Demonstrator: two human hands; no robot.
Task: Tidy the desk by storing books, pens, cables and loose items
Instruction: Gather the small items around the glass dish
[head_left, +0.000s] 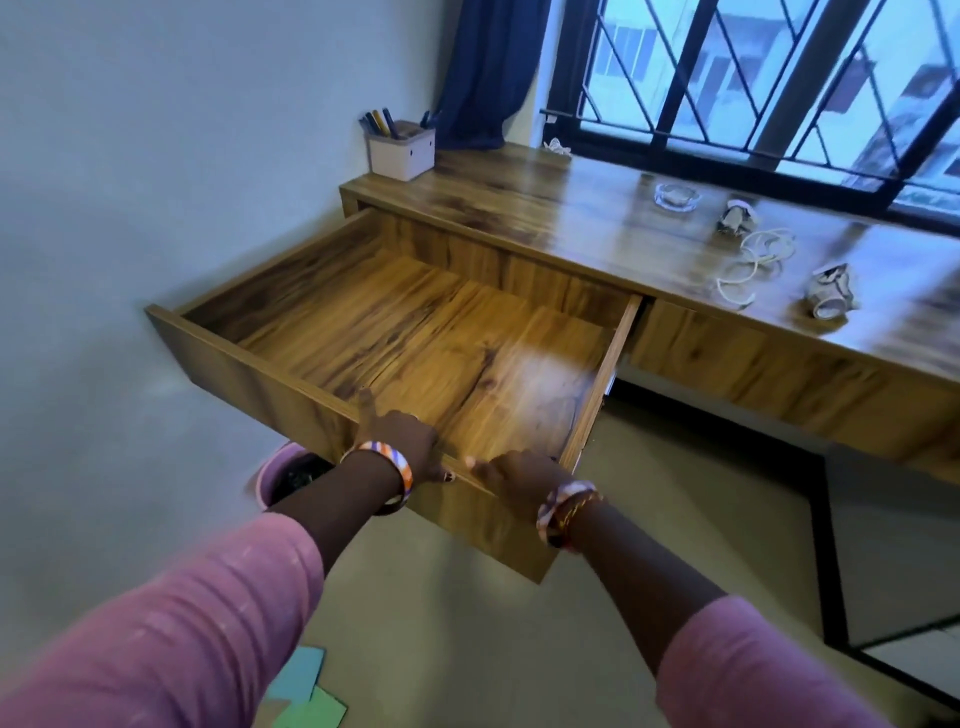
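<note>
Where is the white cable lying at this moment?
The white cable lies coiled on the right part of the desk top, between two crumpled paper pieces, below the window.

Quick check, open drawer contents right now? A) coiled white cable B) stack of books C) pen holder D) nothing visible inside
D: the drawer shows only its bare wood bottom; the white cable and pen holder sit on the desk top, while both hands grip the drawer's front edge, left hand, right hand.
</note>
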